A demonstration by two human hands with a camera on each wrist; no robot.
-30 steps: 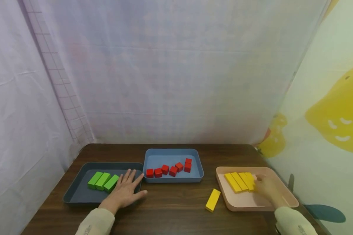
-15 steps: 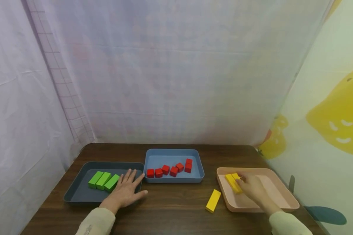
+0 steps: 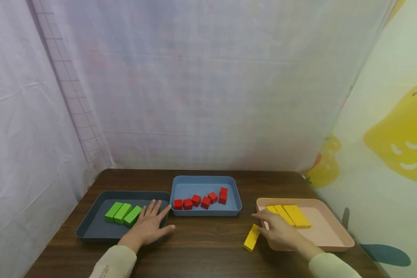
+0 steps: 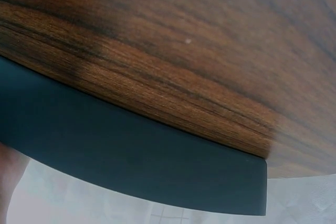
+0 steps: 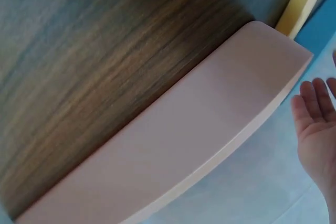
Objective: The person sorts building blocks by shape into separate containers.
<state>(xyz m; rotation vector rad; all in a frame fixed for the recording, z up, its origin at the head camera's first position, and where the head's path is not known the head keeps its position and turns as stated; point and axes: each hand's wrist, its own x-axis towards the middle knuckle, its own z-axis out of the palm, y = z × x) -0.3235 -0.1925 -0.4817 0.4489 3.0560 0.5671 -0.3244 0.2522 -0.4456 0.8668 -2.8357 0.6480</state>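
Observation:
My left hand (image 3: 146,227) lies with fingers spread over the right part of the dark tray (image 3: 90,233), its fingertips beside the rightmost green block (image 3: 132,216). My right hand (image 3: 279,231) hovers over the left rim of the pink tray (image 3: 330,231), fingers loosely bent. Thumb and fingertips are close to the far end of a loose yellow block (image 3: 251,239) on the table. In the right wrist view that yellow block (image 5: 300,8) stands apart from the fingers. Several yellow blocks (image 3: 297,217) lie side by side in the pink tray, partly hidden by the hand.
A blue tray (image 3: 205,212) with several red cubes (image 3: 205,202) stands at the middle back, against the dark tray's corner. Two more green blocks (image 3: 118,213) lie in the dark tray. White curtains (image 3: 201,96) close off the back and left of the wooden table (image 3: 194,251).
My right hand has moved left across the yellow blocks in the pink tray, to the loose yellow block, uncovering the right-hand blocks. The left hand stays in place.

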